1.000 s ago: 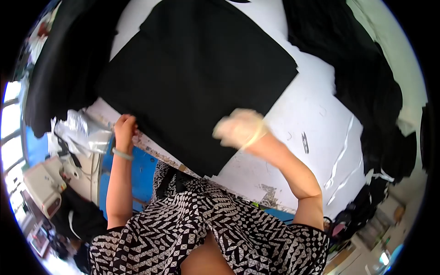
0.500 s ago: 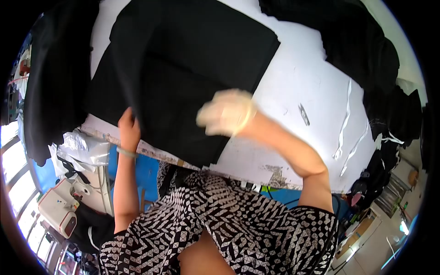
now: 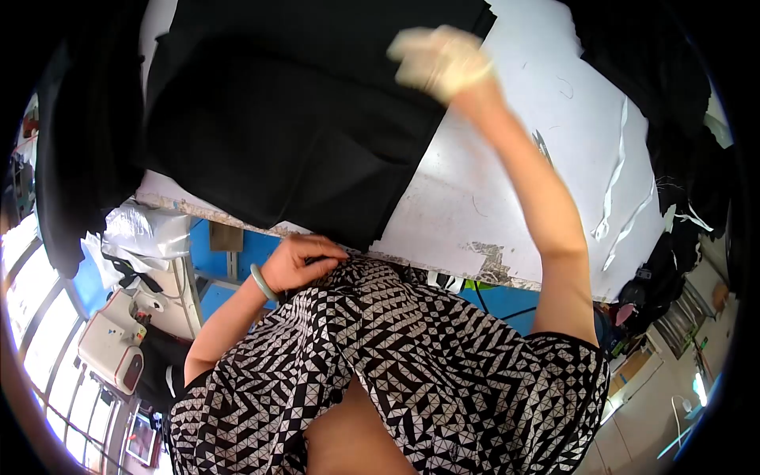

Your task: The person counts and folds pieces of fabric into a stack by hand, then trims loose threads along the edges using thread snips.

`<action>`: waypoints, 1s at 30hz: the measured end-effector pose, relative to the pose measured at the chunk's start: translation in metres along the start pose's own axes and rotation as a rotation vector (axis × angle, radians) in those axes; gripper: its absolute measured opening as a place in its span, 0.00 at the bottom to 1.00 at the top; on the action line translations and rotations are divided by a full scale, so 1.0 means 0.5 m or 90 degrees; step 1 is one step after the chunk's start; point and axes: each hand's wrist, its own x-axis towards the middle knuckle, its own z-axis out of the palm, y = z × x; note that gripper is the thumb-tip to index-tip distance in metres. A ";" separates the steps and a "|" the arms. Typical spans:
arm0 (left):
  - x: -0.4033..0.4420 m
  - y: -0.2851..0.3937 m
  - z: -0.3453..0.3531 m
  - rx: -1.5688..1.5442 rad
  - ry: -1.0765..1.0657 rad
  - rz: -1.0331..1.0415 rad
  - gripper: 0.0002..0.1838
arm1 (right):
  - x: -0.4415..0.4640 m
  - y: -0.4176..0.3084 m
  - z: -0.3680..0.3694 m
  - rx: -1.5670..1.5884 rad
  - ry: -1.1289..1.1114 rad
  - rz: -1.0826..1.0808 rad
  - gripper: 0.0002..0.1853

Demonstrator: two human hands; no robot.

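A large piece of black cloth [image 3: 293, 127] lies over the white table, its lower corner reaching the front edge. My left hand [image 3: 299, 263], bare with a pale bangle at the wrist, is at that edge just below the cloth. Its fingers are loosely bent, with the thumb apart, and I see nothing held in them. Over the cloth's right side, far up the table, is my right hand [image 3: 445, 63] in a pale glove. Motion blurs its fingers, and whether it touches the cloth cannot be made out.
Small metal thread snips [image 3: 541, 146] lie partly behind my right forearm. White strips [image 3: 613, 178] are on the table's right side. Dark cloth is heaped at the right [image 3: 665, 87] and hangs at the left [image 3: 87, 134]. A white machine [image 3: 111, 340] stands lower left.
My left hand has left the cloth's left part and moved right to the table's front edge. My right hand has swept away from me and rightward. The cloth's left part now lies flatter.
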 end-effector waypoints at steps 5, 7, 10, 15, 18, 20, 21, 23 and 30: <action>0.020 0.022 -0.055 -0.270 0.231 -0.026 0.14 | -0.039 0.139 0.141 -0.096 0.056 0.263 0.19; 0.017 -0.015 -0.105 -0.330 0.404 0.054 0.21 | -0.005 -0.018 0.085 0.028 -0.074 0.142 0.12; 0.002 -0.035 -0.163 -0.527 0.694 0.017 0.33 | 0.015 -0.122 -0.006 0.193 -0.130 0.074 0.08; -0.017 -0.063 -0.191 -0.694 0.736 0.082 0.41 | 0.001 0.104 0.058 -0.115 0.167 0.194 0.26; -0.032 -0.080 -0.191 -0.547 0.882 0.015 0.36 | -0.023 0.085 0.121 -0.141 0.090 0.151 0.07; -0.046 -0.086 -0.191 -0.428 0.884 -0.044 0.32 | 0.007 -0.094 0.052 0.094 -0.071 0.058 0.06; -0.045 -0.082 -0.189 -0.394 0.920 -0.066 0.31 | -0.001 -0.111 0.045 0.123 -0.019 0.011 0.05; -0.036 -0.074 -0.190 -0.324 0.990 -0.106 0.30 | 0.002 -0.094 0.029 0.150 0.023 0.012 0.05; -0.037 -0.062 -0.238 0.087 1.067 -0.033 0.24 | -0.017 0.078 0.123 -0.105 -0.029 0.253 0.13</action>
